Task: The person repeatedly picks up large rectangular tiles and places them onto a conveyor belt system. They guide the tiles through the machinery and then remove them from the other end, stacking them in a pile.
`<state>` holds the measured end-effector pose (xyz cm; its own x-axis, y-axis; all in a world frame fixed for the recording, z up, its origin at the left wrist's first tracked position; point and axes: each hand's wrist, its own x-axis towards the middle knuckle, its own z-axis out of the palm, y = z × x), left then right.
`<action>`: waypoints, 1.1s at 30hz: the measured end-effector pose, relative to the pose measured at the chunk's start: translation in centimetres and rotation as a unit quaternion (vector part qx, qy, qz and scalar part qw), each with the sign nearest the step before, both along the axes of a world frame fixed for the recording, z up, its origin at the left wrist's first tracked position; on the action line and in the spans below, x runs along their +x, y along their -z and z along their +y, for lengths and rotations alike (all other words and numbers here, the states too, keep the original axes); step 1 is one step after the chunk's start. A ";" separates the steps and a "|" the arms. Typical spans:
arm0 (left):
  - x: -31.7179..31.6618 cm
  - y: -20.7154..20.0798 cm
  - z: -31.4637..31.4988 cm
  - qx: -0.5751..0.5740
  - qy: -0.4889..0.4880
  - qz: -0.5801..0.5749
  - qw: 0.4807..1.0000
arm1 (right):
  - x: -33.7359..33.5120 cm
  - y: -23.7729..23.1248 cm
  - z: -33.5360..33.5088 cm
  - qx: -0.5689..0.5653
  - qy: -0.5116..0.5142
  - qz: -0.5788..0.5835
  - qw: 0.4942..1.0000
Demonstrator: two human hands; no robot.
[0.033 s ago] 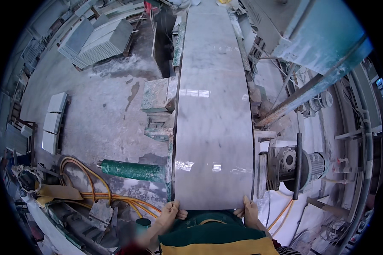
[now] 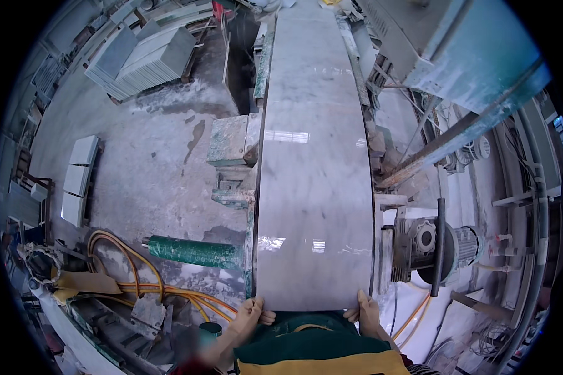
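A long polished stone slab (image 2: 314,206), pale grey with darker veining, runs away from me down the middle of the view. Window reflections shine on its surface. My left hand (image 2: 254,312) is closed at its near left corner, the thumb along the side and fingers curled by the front edge. At the near right corner my right hand (image 2: 365,312) is closed in the same way. The undersides of the fingers are hidden. Just below the near edge is my dark green apron (image 2: 313,344).
A green roller (image 2: 195,251) juts out on the left, above orange hoses (image 2: 175,292). On the right stand a motor with gearbox (image 2: 444,245) and a slanted metal beam (image 2: 456,137). Stacked slabs (image 2: 147,62) rest at the far left; smaller white slabs (image 2: 77,181) lie nearer.
The slab's near edge sits very slightly closer to me, and both hands have shifted a little the same way. Their hold on the corners looks the same.
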<state>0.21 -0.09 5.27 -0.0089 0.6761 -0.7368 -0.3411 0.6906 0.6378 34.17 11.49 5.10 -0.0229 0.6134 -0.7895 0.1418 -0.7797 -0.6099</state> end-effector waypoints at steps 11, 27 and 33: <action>0.8 -2.5 2.3 -0.063 -0.052 0.020 0.996 | -0.2 0.3 0.6 -0.013 0.007 0.006 1.000; -7.8 1.4 2.3 -0.007 0.117 0.032 0.993 | 2.0 -3.8 3.8 0.181 -0.357 -0.441 0.803; -10.5 0.3 -2.1 0.016 -0.020 0.094 0.995 | -5.1 -3.4 3.2 0.442 -0.273 -0.246 0.818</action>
<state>-10.33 -2.20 4.98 -0.1714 0.6961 -0.6972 -0.2409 0.6566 0.7147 29.07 14.72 8.50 -0.2964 0.9543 -0.0390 0.7195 0.1963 -0.6662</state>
